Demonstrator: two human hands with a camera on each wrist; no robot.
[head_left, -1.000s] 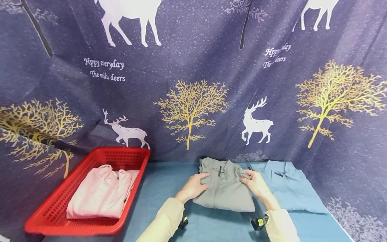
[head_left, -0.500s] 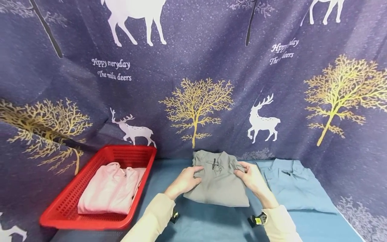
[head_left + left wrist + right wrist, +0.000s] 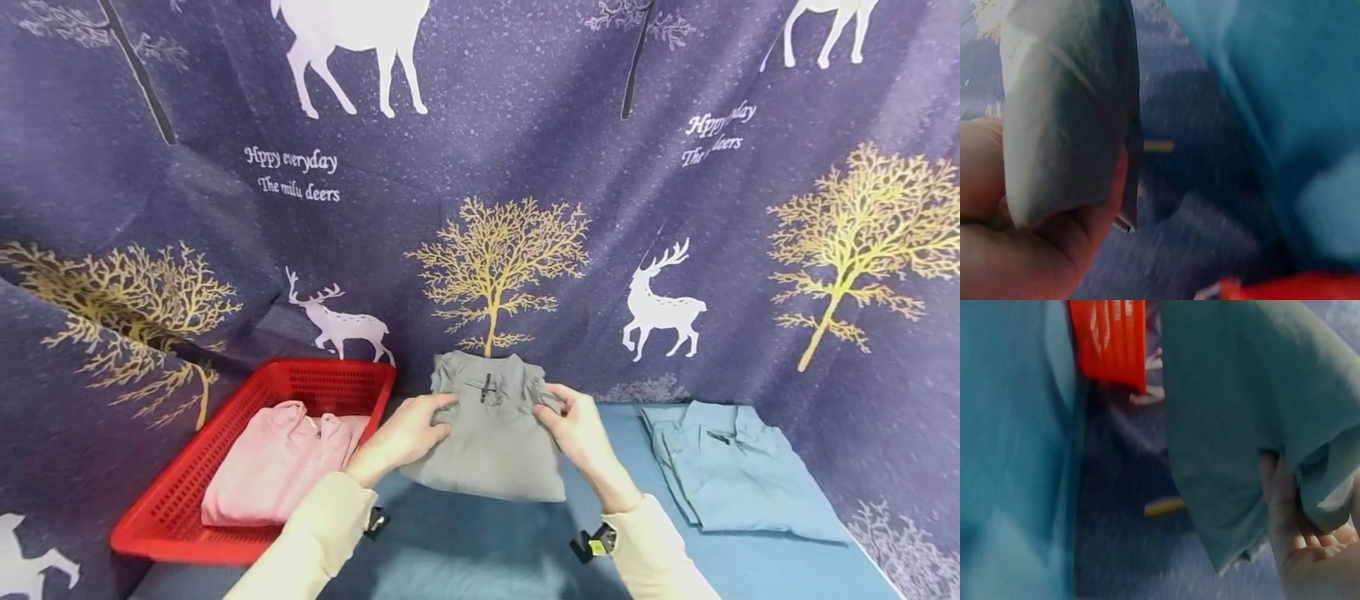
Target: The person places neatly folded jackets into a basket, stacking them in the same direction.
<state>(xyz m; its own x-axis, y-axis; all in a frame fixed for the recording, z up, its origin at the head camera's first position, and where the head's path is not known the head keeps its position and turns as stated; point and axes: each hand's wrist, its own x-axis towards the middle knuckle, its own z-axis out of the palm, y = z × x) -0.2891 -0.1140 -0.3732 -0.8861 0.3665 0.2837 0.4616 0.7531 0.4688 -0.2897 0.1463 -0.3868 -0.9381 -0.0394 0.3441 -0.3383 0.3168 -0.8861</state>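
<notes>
A folded grey shirt (image 3: 491,446) with a collar and a small dark mark at its neck is held up between both hands over the blue-covered table. My left hand (image 3: 412,432) grips its left side, thumb on top and fingers underneath. On the opposite side my right hand (image 3: 577,429) pinches the edge the same way. The left wrist view shows the left hand (image 3: 1029,256) curled round the grey fold. In the right wrist view, fingers of the right hand (image 3: 1316,556) reach under the hanging cloth. The shirt's underside is mostly hidden in the head view.
A red plastic basket (image 3: 161,492) stands at the left with a folded pink garment (image 3: 277,467) inside. At the right a folded blue shirt (image 3: 750,475) lies on the blue table cover (image 3: 465,550). Behind hangs a dark curtain (image 3: 495,150) printed with deer and trees.
Both hands have lifted the grey shirt and carried it left, away from the blue shirt and nearer the red basket. The head view has shifted slightly.
</notes>
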